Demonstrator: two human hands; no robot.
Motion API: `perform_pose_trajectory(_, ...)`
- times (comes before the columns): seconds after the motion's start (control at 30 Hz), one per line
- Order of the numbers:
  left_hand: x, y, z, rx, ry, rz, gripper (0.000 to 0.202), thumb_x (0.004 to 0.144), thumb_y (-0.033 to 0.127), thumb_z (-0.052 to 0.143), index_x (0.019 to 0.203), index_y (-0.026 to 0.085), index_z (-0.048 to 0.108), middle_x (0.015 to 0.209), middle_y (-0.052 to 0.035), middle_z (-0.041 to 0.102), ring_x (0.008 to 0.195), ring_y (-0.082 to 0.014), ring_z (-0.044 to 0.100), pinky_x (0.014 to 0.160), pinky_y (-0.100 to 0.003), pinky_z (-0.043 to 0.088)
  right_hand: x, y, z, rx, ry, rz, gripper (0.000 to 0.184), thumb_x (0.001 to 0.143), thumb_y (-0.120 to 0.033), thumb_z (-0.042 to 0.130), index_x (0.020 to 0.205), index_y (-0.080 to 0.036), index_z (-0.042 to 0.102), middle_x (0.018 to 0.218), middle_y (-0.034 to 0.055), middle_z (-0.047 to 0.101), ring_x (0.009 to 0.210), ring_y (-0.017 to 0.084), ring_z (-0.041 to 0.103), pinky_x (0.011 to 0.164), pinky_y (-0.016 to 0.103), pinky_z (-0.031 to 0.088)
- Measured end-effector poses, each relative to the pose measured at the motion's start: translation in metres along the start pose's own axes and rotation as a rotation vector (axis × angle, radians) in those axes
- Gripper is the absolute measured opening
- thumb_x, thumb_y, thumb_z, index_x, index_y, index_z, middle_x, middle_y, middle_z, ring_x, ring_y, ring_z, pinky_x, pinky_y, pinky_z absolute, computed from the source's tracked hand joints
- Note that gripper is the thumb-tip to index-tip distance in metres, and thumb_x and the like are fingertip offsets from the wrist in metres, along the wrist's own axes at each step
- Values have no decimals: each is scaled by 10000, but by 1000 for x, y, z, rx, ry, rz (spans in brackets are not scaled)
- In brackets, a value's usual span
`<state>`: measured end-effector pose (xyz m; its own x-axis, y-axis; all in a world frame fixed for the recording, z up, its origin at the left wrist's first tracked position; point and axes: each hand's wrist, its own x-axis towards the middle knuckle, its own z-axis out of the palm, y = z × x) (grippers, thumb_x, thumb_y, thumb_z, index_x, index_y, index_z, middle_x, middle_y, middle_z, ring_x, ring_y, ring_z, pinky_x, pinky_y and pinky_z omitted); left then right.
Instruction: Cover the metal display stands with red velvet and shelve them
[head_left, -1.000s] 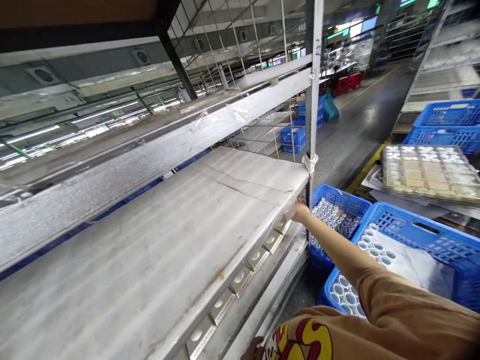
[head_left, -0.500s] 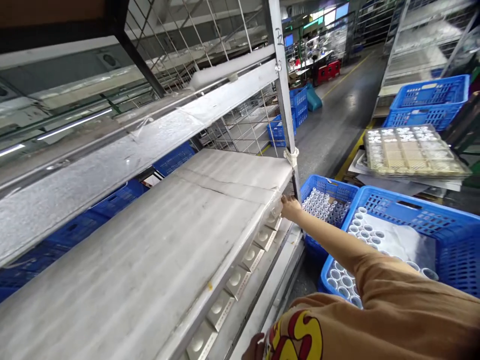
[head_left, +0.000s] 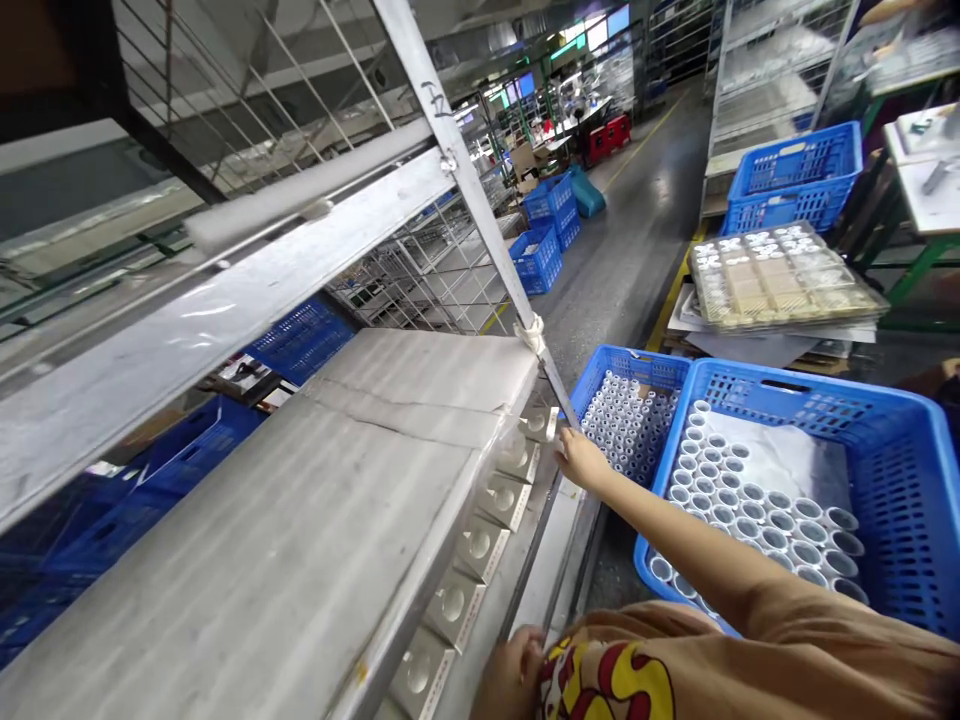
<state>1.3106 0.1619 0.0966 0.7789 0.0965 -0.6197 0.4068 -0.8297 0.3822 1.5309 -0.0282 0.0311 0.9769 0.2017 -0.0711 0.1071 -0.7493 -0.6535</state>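
A row of small whitish boxes (head_left: 480,545), each with a clear round bulge in its face and a printed edge, stands beneath the grey-white padded shelf (head_left: 300,520). Beside the far end box (head_left: 536,424), next to the rack post (head_left: 487,220), is my right hand (head_left: 581,460). Its fingers are curled together near the box's edge; what they hold, if anything, is hidden. Low in the view, close to my shirt and the rack's front, my left hand (head_left: 517,665) is blurred and partly cut off, so its grip does not show.
Right of the rack stand a blue crate (head_left: 892,420) of large white tubes (head_left: 750,520) and a smaller blue crate (head_left: 611,365) of thin tubes. Behind them, clear trays (head_left: 780,280) lie stacked on sheets. An aisle (head_left: 637,190) runs back past other racks.
My view has shifted, so the rack now sits further left. My right hand has come slightly lower, showing the far end box more. More of my left hand has come into view.
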Motion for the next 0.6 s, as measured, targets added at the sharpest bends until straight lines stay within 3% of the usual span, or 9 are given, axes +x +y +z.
perform_pose_trajectory(0.1,33,34,-21,37,97,261,316,894,288,353,994,281,653,923,-14,716,928,-195,662,851,-280,508,22,-2,5,132,28,146,432,923,-307,463,1285,-76,420,1049,159,656,980,233,631,847,339,472)
perform_pose_trajectory(0.17,67,65,-35,96,197,351,340,902,238,340,1063,237,640,1110,-60,671,1090,-198,599,977,-291,444,28,-4,11,216,27,199,416,926,-324,494,1267,-90,444,1040,128,662,926,199,644,820,328,491)
perform_pose_trajectory(0.27,124,106,-51,192,328,376,481,852,84,401,1318,167,485,1451,-129,412,1330,-243,392,1098,-350,330,30,-6,17,309,23,253,355,939,-339,502,1218,-120,506,1059,88,655,887,162,646,794,325,514)
perform_pose_trajectory(0.33,156,123,-56,253,349,350,520,829,40,461,1343,118,446,1469,-185,360,1320,-279,398,1077,-390,353,33,-7,18,336,24,293,344,940,-365,503,1186,-127,536,1021,70,659,862,158,647,783,337,523)
perform_pose_trajectory(0.43,185,135,-58,325,350,338,416,885,129,518,1297,101,468,1392,-176,440,1257,-275,452,1035,-458,387,39,-10,16,336,39,365,350,934,-394,507,1149,-122,560,1000,74,658,880,171,642,813,368,518)
perform_pose_trajectory(0.6,192,131,-58,405,355,338,373,901,261,557,1245,129,502,1325,-139,486,1155,-259,519,976,-469,437,44,-14,15,320,46,478,372,916,-416,529,1145,-126,566,1043,93,648,927,193,634,843,399,507)
